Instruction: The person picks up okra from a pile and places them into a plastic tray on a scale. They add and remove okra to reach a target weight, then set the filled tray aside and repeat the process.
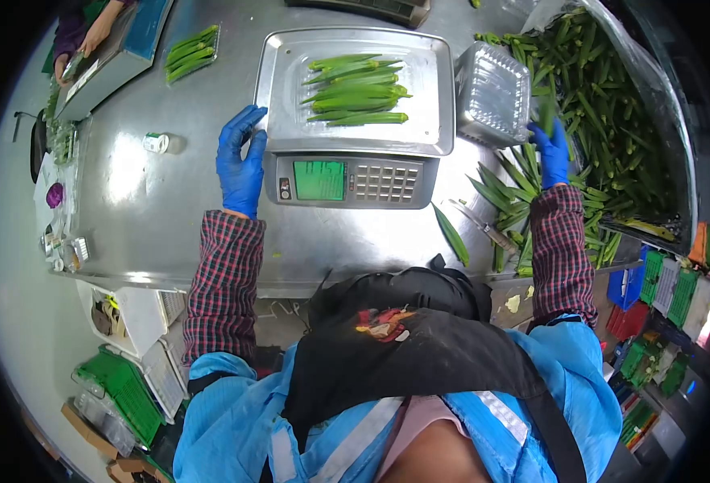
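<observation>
Left hand (242, 165): blue-gloved, spread flat, holding nothing, touching the left edge of the scale tray (286, 121).
Right hand (550, 151): blue-gloved, fingers curled in the okra pile (604, 105); grip cannot be told.
Weighed okra (356, 90): on the tray, side by side, long axes left–right, parallel to the scale's front.
Pile pods: mixed directions.

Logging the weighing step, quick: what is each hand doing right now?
Left hand: open, flat at the scale tray edge.
Right hand: closed on an okra pod.
</observation>
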Demonstrator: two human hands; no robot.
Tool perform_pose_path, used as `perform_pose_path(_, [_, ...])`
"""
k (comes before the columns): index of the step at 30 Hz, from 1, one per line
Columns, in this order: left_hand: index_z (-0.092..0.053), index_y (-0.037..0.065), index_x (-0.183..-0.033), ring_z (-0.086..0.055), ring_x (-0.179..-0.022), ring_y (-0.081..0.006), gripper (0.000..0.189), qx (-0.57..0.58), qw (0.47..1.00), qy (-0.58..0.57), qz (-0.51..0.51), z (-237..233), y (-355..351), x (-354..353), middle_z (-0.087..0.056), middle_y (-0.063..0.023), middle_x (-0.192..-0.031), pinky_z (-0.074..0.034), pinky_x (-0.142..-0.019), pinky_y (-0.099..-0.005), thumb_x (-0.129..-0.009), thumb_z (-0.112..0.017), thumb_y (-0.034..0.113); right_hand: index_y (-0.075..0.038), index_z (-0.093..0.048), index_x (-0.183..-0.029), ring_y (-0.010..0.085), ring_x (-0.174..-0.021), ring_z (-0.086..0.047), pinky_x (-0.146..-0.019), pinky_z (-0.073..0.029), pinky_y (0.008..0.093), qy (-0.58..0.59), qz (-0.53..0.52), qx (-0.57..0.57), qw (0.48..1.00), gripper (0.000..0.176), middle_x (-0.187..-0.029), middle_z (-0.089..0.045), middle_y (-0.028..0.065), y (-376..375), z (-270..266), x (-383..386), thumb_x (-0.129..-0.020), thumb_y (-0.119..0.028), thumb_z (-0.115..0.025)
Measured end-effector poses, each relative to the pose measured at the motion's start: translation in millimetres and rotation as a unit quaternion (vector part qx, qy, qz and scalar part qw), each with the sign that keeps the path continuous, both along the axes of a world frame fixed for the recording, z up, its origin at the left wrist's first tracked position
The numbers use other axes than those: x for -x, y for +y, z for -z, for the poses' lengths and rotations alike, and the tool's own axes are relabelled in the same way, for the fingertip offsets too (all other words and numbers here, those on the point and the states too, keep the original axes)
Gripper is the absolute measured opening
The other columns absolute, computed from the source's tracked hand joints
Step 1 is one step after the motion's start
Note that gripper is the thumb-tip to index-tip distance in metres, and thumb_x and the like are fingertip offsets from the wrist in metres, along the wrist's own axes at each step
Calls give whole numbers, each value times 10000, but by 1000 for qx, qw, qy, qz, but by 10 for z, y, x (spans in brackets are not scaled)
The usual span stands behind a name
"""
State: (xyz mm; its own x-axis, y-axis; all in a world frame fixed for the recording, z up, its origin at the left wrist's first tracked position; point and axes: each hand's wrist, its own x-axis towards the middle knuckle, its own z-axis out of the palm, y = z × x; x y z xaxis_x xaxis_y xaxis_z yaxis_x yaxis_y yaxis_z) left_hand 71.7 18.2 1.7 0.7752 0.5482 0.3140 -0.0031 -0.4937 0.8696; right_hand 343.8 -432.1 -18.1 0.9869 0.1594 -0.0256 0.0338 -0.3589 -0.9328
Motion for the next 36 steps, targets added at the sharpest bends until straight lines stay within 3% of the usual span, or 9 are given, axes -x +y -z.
perform_pose_path(3, [-641, 97, -1126, -536, -1126, -173, 302, 14, 1000, -8, 4, 20, -21, -26, -569, -73, -1217, -427, -939, -292, -850, -582, -9, -4, -573, -1175, 127, -957, -587, -862, -460, 258, 8, -144, -6, 990, 339, -1043, -639, 62, 806, -457, 262, -842, -32, -630])
perform_pose_path(10, [-657, 101, -1102, -541, -1130, -201, 290, 23, 1000, -14, 12, -23, -50, -25, -572, -92, -1193, -436, -941, -305, -845, -584, -10, -146, -646, -1099, 288, -937, -615, -835, -488, 363, -235, -329, 121, 907, 323, -1011, -641, 100, 2313, -548, 420, -777, -134, -670])
perform_pose_path(12, [-656, 94, -1101, -544, -1128, -203, 289, 29, 999, -18, 9, -9, -44, -12, -575, -93, -1190, -437, -944, -308, -842, -583, -12, -78, -614, -1154, 196, -939, -611, -845, -481, 301, -218, -371, 153, 890, 355, -1012, -631, 91, 2553, -486, 423, -802, -65, -665])
perform_pose_path(16, [-656, 89, -1100, -548, -1125, -203, 291, 20, 999, -30, -2, 83, 15, 46, -581, -92, -1181, -433, -953, -312, -837, -584, -14, -65, -611, -1155, 172, -949, -610, -848, -480, 293, -161, -387, 91, 903, 336, -1012, -643, 85, 2613, -305, 342, -823, -82, -660])
perform_pose_path(18, [-657, 91, -1100, -551, -1118, -200, 297, 38, 999, -26, -16, 90, 35, 91, -585, -88, -1177, -433, -948, -310, -833, -585, -16, -69, -636, -1111, 202, -896, -628, -820, -481, 299, -119, -284, 11, 952, 331, -989, -662, 89, 2417, -378, 278, -796, -149, -697])
perform_pose_path(20, [-658, 93, -1101, -552, -1109, -187, 298, 49, 998, -7, -23, 75, 44, 117, -585, -79, -1179, -435, -937, -302, -833, -585, -14, -49, -633, -1130, 134, -889, -606, -804, -471, 256, -79, -241, -63, 965, 339, -945, -660, 52, 2181, -273, 85, -806, -129, -693])
perform_pose_path(28, [-630, 67, -1127, -546, -1107, -148, 293, 60, 998, -14, -10, -34, 26, 113, -589, -62, -1200, -423, -939, -271, -858, -567, -31, -109, -649, -1158, 37, -732, -547, -620, -397, 193, 40, -158, -9, 987, 302, -842, -633, -14, 1296, -753, 304, -873, -205, -642])
perform_pose_path(34, [-610, 55, -1152, -545, -1106, -144, 305, 71, 997, -26, -10, -9, 17, 59, -600, -59, -1190, -412, -962, -280, -865, -558, -33, -71, -643, -1152, 51, -697, -527, -596, -369, 193, 62, -91, -35, 993, 305, -871, -643, -3, 1017, -666, 491, -857, -150, -644])
perform_pose_path(36, [-652, 115, -1126, -550, -1049, -125, 317, 90, 995, -48, -5, 37, 13, 10, -593, -28, -1171, -441, -890, -267, -837, -591, -1, -60, -649, -1131, 53, -707, -534, -607, -379, 200, 81, -57, -59, 993, 289, -900, -656, 16, 991, -638, 513, -851, -135, -643])
